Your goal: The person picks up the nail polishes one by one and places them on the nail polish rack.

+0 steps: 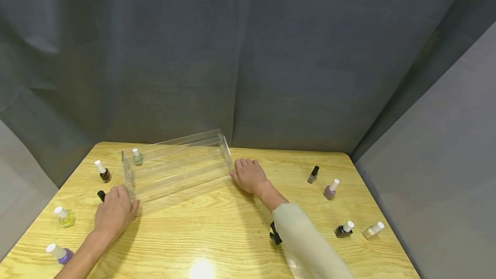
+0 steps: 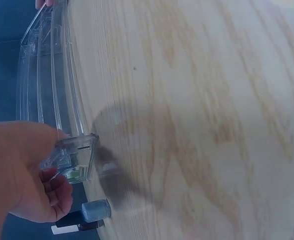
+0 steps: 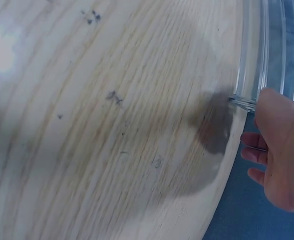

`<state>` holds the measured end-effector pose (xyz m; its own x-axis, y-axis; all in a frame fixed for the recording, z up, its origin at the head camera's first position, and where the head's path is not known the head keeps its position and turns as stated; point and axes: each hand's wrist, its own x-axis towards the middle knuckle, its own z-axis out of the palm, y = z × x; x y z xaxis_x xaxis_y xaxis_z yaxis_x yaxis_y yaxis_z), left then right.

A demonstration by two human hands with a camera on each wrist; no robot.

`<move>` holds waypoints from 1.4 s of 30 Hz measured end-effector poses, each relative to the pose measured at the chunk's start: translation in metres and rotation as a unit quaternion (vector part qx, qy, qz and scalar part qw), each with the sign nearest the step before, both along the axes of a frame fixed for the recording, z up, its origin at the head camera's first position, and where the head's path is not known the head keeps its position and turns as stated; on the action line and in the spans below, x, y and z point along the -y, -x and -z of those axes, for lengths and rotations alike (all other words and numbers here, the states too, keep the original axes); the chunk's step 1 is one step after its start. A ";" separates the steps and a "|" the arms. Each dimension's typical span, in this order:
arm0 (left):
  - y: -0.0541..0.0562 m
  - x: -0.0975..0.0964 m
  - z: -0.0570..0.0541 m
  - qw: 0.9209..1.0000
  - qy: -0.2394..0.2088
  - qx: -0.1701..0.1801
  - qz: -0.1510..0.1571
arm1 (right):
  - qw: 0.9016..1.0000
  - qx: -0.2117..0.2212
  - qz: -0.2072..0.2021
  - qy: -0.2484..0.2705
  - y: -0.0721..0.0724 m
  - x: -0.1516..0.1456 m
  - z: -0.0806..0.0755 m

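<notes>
A clear acrylic tiered display rack [image 1: 182,180] stands at a slant on the far left half of the wooden table. My left hand [image 1: 114,211] grips its near left end; in the left wrist view the thumb lies on the end panel [image 2: 79,150] and the fingers curl behind it. My right hand [image 1: 249,177] holds the opposite end, thumb on the front edge in the right wrist view. A green nail polish bottle [image 1: 137,157] shows behind the rack's left end. Beside my left hand, a black-capped bottle [image 1: 101,195] is mostly hidden.
Dark brown [image 1: 104,175], yellow [image 1: 67,218] and purple [image 1: 65,256] nail polish bottles stand along the left. Several more, including a lilac one [image 1: 330,191] and a black one [image 1: 343,230], stand on the right. A black object [image 1: 275,234] lies partly under my right sleeve. Grey curtains hang behind the table.
</notes>
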<state>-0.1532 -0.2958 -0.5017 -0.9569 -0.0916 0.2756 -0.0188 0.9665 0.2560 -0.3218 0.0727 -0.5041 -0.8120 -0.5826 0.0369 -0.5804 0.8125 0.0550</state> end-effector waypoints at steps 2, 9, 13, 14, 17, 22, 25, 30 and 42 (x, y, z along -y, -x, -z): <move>0.000 0.001 0.002 1.000 -0.001 0.003 0.002 | 1.000 -0.006 -0.006 -0.001 0.003 0.001 0.003; 0.002 0.004 0.003 1.000 -0.008 -0.007 0.004 | 0.999 -0.034 -0.023 -0.028 0.010 0.003 0.003; 0.003 0.005 0.002 1.000 -0.005 -0.016 0.006 | 0.998 -0.030 -0.033 -0.046 0.012 0.004 -0.002; 0.002 0.005 0.001 1.000 -0.004 -0.015 0.007 | 0.998 -0.028 -0.035 -0.046 0.012 0.003 -0.002; 0.002 0.006 0.001 1.000 0.001 -0.017 0.009 | 0.998 -0.028 -0.044 -0.046 0.010 0.002 -0.003; 0.002 0.005 0.001 0.999 0.009 -0.029 0.016 | 0.995 -0.054 -0.062 -0.050 0.008 -0.002 -0.002; 0.003 0.004 0.001 0.999 0.015 -0.045 0.018 | 0.993 -0.073 -0.072 -0.052 0.007 -0.005 0.000; 0.004 0.002 0.001 0.998 0.018 -0.058 0.016 | 0.993 -0.075 -0.075 -0.045 0.005 -0.010 0.000; 0.011 -0.005 -0.005 0.998 0.034 -0.047 0.036 | 0.995 -0.071 -0.073 -0.023 -0.006 -0.027 -0.006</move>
